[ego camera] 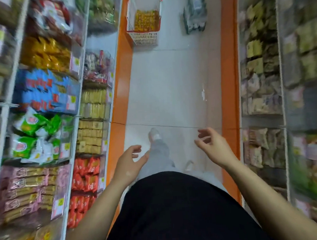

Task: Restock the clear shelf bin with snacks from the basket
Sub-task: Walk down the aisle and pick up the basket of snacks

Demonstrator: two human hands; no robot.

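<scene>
A white slotted basket (143,38) with a red rim stands on the floor at the far end of the aisle, holding several yellow and orange snack packets (146,20). My left hand (129,163) and my right hand (212,146) hang in front of my body over the floor, fingers loosely curled, both holding nothing. Both hands are well short of the basket. Clear shelf bins line the left shelves; one holds gold packets (46,54). I cannot tell which bin is the one being filled.
Shelves of packed snacks run along both sides, with orange base strips (117,110) at the floor. A shrink-wrapped pack of bottles (194,13) lies on the pale tiled floor right of the basket. My leg and shoe (155,136) step forward mid-aisle.
</scene>
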